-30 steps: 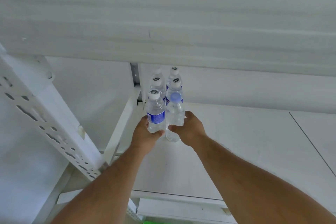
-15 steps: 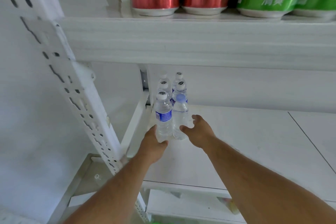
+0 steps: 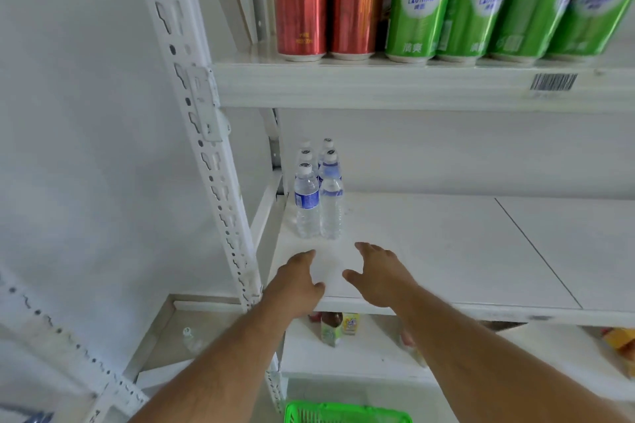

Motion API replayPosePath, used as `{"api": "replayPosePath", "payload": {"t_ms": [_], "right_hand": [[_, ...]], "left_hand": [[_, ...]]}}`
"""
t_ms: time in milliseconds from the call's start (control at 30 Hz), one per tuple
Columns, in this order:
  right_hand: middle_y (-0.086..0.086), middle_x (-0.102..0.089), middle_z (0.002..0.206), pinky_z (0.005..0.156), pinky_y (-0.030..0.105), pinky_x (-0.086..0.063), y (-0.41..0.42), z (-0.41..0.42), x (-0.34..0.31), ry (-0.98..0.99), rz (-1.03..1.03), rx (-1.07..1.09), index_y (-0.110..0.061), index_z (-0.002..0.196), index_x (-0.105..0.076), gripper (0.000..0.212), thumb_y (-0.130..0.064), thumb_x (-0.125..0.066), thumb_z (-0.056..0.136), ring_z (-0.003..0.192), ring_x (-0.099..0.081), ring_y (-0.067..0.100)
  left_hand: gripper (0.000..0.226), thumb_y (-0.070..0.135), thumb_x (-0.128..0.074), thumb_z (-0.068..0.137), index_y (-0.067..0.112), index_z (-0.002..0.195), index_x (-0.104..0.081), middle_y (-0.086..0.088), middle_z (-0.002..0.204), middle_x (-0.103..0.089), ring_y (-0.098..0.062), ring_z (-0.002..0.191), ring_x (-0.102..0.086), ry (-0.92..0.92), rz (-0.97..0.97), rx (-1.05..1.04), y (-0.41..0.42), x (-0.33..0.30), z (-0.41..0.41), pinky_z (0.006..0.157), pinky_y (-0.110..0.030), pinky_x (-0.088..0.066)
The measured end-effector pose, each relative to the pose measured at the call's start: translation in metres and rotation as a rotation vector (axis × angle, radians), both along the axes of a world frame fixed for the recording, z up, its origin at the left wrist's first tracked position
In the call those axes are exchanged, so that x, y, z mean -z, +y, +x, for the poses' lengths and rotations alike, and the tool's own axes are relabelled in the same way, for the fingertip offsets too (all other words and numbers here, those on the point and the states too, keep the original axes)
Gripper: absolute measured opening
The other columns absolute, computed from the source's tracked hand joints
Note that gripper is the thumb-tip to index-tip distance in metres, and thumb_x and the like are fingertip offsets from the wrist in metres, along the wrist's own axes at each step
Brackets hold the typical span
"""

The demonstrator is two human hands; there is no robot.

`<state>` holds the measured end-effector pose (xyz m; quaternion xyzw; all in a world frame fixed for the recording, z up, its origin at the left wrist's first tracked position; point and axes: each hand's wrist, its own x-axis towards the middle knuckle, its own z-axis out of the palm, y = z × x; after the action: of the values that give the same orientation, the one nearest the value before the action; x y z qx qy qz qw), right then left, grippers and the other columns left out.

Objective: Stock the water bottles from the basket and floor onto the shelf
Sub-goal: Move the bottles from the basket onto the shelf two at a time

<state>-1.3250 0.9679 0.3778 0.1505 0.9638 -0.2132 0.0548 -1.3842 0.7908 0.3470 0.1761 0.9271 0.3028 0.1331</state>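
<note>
Water bottles (image 3: 318, 196) clustered at shelf (image 3: 446, 251) left edge, left hand (image 3: 297, 280), right hand (image 3: 379, 276) nearby, fingers apart, empty.

Both arms reach forward, left hand (image 3: 298, 282) and right hand (image 3: 379, 276) empty, fingers loosely extended.

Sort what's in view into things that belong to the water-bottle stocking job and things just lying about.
Belongs to the job:
clear plastic water bottles, standing upright on the white middle shelf
green plastic basket
left hand and right hand, both empty

Just lying about:
red drink cans and green drink cans above
small green-labelled bottle below
</note>
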Motion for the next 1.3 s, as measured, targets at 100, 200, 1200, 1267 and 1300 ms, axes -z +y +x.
{"api": "replayPosePath", "payload": {"t_ms": [100, 200, 1200, 1267, 1300], "right_hand": [[-0.001, -0.035, 0.158, 0.112, 0.037, -0.032, -0.005, 0.037, 0.002, 0.005, 0.005, -0.042, -0.021, 0.155, -0.026, 0.072, -0.050, -0.052, 0.094, 0.142, -0.031, 0.024], [-0.001, -0.039, 0.154, 0.107, 0.040, -0.037, -0.007, 0.079, 0.011, -0.013, -0.015, -0.062, -0.022, 0.152, -0.030, 0.069, -0.049, -0.053, 0.094, 0.138, -0.036, 0.026], [0.014, -0.045, 0.148, 0.101, 0.032, -0.042, -0.069, 0.285, 0.234, -0.545, -0.283, 0.289, -0.014, 0.153, -0.030, 0.076, -0.050, -0.059, 0.093, 0.131, -0.048, 0.030], [0.013, -0.044, 0.149, 0.099, 0.031, -0.043, -0.073, 0.285, 0.245, -0.563, -0.311, 0.300, -0.015, 0.153, -0.029, 0.076, -0.050, -0.059, 0.093, 0.130, -0.050, 0.029], [0.012, -0.044, 0.150, 0.098, 0.031, -0.044, -0.074, 0.284, 0.249, -0.567, -0.324, 0.304, -0.015, 0.154, -0.028, 0.076, -0.049, -0.060, 0.093, 0.129, -0.051, 0.029]], "left_hand": [[0.076, 0.036, -0.060, 0.089, 0.028, 0.154, -0.022, 0.004, 0.158, -0.030, -0.018, 0.140, -0.038, 0.017, -0.025, -0.023, -0.007, -0.004, 0.037, 0.111, -0.031, -0.034], [0.074, 0.034, -0.059, 0.089, 0.030, 0.153, -0.024, 0.005, 0.158, -0.031, -0.018, 0.138, -0.040, -0.005, -0.032, -0.064, -0.013, -0.002, 0.076, 0.106, -0.030, -0.036], [0.069, 0.030, -0.071, 0.085, 0.011, 0.144, -0.041, -0.010, 0.146, -0.049, -0.025, 0.130, -0.050, -0.565, -0.182, -0.166, -0.127, 0.217, 0.243, 0.094, -0.023, -0.037], [0.058, 0.026, -0.071, 0.085, 0.011, 0.136, -0.050, -0.009, 0.137, -0.058, -0.025, 0.121, -0.057, -0.574, -0.187, -0.177, -0.130, 0.225, 0.239, 0.082, -0.019, -0.035], [0.056, 0.025, -0.071, 0.085, 0.012, 0.135, -0.051, -0.009, 0.135, -0.060, -0.025, 0.119, -0.058, -0.581, -0.187, -0.184, -0.130, 0.228, 0.237, 0.080, -0.019, -0.034]]}}
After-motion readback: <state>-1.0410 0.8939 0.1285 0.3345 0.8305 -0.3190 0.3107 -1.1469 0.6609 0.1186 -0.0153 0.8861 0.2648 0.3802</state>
